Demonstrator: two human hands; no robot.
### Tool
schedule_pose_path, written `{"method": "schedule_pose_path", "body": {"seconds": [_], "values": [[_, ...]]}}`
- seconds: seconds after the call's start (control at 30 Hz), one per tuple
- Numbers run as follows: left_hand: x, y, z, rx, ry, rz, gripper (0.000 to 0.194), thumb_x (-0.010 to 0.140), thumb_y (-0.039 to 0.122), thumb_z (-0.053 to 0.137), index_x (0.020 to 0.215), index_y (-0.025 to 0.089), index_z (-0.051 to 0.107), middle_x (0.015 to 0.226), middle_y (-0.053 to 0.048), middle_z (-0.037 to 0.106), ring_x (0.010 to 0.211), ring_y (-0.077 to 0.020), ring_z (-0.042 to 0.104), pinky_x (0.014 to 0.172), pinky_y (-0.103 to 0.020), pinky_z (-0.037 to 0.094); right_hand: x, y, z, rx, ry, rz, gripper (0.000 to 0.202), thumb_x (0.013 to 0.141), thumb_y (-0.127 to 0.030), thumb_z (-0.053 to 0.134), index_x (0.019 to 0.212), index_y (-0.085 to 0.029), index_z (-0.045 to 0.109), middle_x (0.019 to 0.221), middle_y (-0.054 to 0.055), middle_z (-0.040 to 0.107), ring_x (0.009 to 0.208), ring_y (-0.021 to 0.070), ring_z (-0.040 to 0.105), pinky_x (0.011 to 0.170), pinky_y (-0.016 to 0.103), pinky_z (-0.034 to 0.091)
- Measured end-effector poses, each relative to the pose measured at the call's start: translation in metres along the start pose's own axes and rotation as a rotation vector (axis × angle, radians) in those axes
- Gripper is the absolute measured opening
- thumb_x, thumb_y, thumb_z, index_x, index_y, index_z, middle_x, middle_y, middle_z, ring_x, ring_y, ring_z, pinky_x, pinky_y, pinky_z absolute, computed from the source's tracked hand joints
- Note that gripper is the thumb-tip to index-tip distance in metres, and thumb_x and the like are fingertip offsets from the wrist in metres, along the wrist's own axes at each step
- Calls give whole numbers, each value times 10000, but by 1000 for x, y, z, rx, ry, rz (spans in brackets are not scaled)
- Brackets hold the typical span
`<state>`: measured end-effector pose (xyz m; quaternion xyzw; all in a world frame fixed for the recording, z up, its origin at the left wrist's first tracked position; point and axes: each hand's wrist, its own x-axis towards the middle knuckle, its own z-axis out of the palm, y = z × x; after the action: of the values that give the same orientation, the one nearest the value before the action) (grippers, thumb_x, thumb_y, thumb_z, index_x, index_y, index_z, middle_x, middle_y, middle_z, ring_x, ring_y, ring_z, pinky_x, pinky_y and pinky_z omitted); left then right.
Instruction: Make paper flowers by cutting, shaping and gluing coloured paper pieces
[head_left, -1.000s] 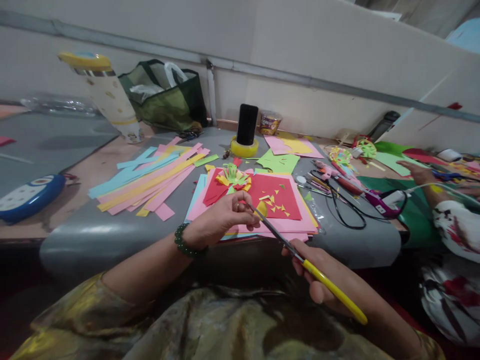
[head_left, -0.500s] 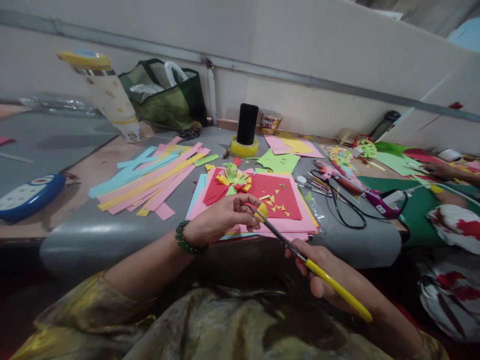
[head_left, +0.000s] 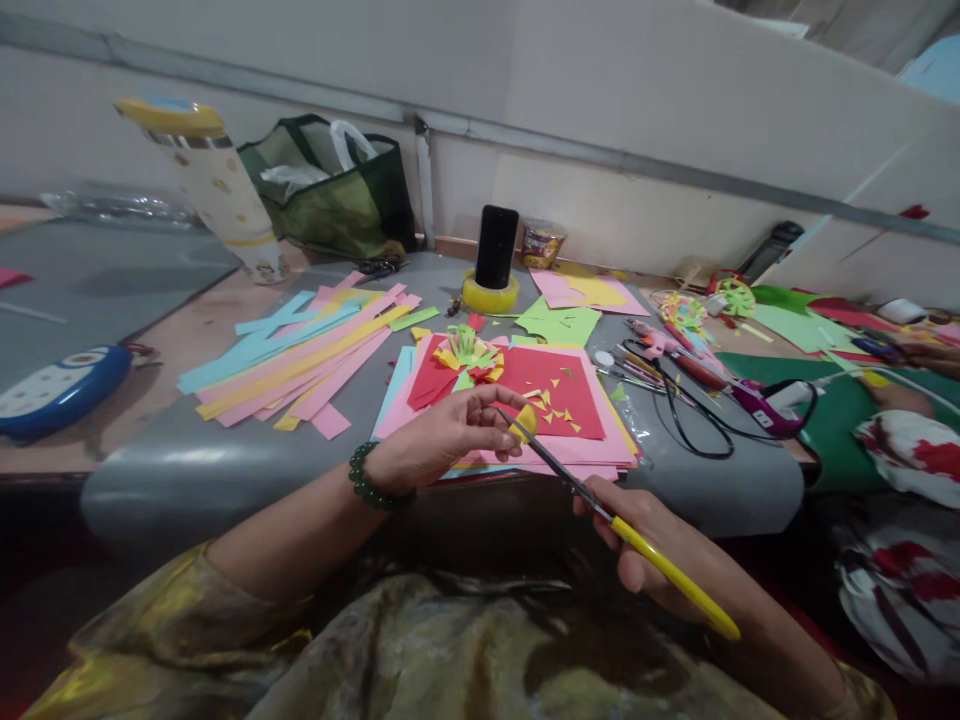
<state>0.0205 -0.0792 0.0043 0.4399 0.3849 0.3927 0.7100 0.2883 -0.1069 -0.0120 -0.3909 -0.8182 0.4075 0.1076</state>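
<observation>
One curved paper pc (head_left: 523, 426) in L fingers (head_left: 491, 438); R fingers (head_left: 632, 572) grip metal scissors (head_left: 639, 541).

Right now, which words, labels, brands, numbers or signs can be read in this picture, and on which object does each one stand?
No text can be read with certainty.
Printed cup: lettering on its side, too small and blurred to read.
Phone: dark screen, no writing visible.
Scissors: no readable marking.
White bottle: small printed patterns, no readable words.
</observation>
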Motion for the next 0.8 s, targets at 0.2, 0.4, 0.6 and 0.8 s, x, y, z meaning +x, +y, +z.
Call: {"method": "schedule_pose_path", "body": {"seconds": [0.2,0.4,0.6,0.8], "values": [[-1,1,0,25,-30,29,416,632,149,808,1012,171,639,609,29,661,603,-136,633,571,-230,438,2,-6,0,8,-13,22,970,589,-1027,266,952,-175,555,717,-19,496,598,132,374,510,251,299],[-2,1,-1,50,-32,39,464,663,158,797,1110,153,675,610,40,647,589,-110,600,551,-212,405,1,-15,-3,-26,8,-37,965,640,-1011,254,992,-163,550,744,-4,524,608,141,410,533,268,352],[-6,-1,-1,-23,71,86,382,612,208,860,945,175,675,600,39,646,610,-126,615,585,-223,441,-12,1,-6,212,72,-86,880,754,-954,309,1116,-193,563,825,35,597,577,151,478,493,280,403],[-5,-11,15,-105,62,131,334,580,258,892,710,181,595,628,23,653,620,-131,618,637,-243,477,1,-17,6,272,518,-31,427,914,-625,582,1096,-245,512,898,50,639,685,184,561,602,298,466]]}}
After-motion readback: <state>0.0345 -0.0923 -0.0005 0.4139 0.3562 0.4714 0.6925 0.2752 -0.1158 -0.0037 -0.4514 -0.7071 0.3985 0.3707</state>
